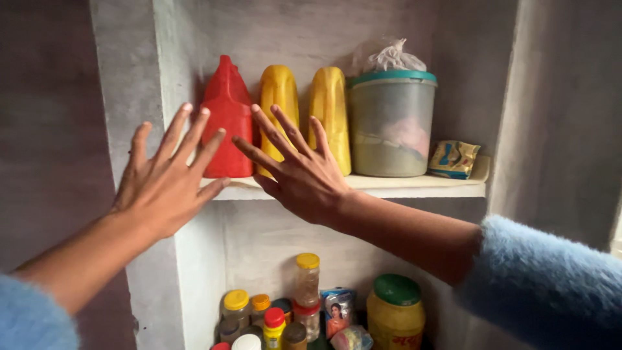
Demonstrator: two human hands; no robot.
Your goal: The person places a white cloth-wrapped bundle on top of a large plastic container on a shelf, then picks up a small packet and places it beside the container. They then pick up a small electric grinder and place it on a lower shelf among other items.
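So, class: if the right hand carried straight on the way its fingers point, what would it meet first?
Most likely the left yellow bottle on the shelf; the right hand points up-left at it, though depth is unclear.

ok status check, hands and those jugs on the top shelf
Left hand and right hand open, fingers spread, holding nothing. Red jug and two yellow jugs upright on shelf. Nothing between hands and jugs.

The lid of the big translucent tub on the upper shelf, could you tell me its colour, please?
Teal green lid, seen best in the head view.
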